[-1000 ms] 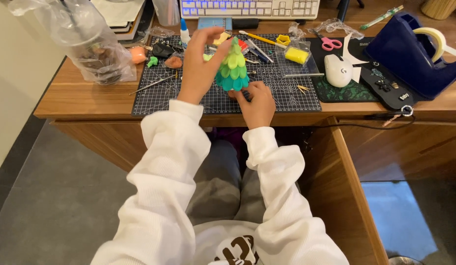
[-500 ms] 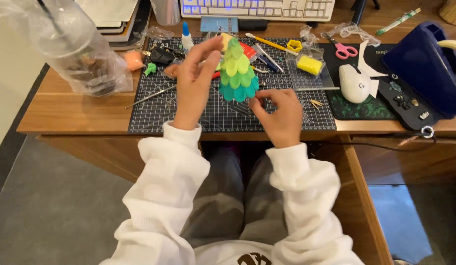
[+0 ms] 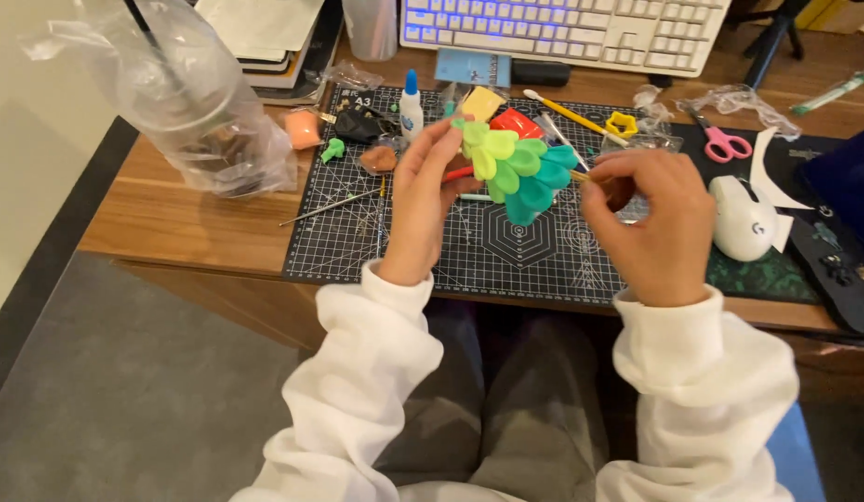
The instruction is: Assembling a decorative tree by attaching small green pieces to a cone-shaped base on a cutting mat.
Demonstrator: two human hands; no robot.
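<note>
1. Two bare hands in white sleeves work above a black gridded cutting mat [image 3: 506,251] that lies on a wooden worktop [image 3: 199,223].
2. The left hand [image 3: 423,209] holds a small clay tree [image 3: 518,167] made of overlapping petals that shade from yellow-green to teal; its fingers are closed around the lighter, narrow end, and the tree lies tilted on its side in the air over the mat.
3. The right hand [image 3: 651,223] has its grip pinched on a thin stick tool [image 3: 578,176], whose tip touches the teal, wide end of the tree.
4. On the mat behind the tree stand a white glue bottle with a blue cap [image 3: 412,104], a yellow block [image 3: 483,102] and a red lump [image 3: 516,121].
5. A yellow star-shaped cutter [image 3: 623,124] lies further right, near pink-handled scissors [image 3: 720,141].
6. A white computer mouse [image 3: 744,218] rests on a dark pad just right of the right hand.
7. A clear plastic cup inside a plastic bag [image 3: 186,93] stands at the left of the worktop, well apart from the hands.
8. A white keyboard [image 3: 562,28] lies along the far edge.
</note>
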